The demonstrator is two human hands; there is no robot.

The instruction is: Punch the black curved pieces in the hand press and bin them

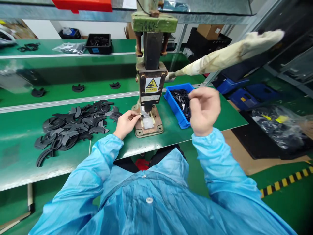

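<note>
My left hand (127, 123) pinches a small black part (142, 116) at the left side of the press base (156, 125), under the ram of the hand press (152, 76). A pale plate (148, 122) lies on that base. My right hand (204, 109) is raised beside the blue bin (176, 109), which holds many small black parts (182, 101). Its fingers are curled and blurred, and whether anything is between them cannot be made out. The wrapped press lever (220, 57) sticks out above it to the right.
Curved black pieces (70, 125) are piled on the green table (22, 140) at the left. A few more lie behind the rail. A black bin (98, 43) stands at the back; bagged parts (281, 127) lie at the right.
</note>
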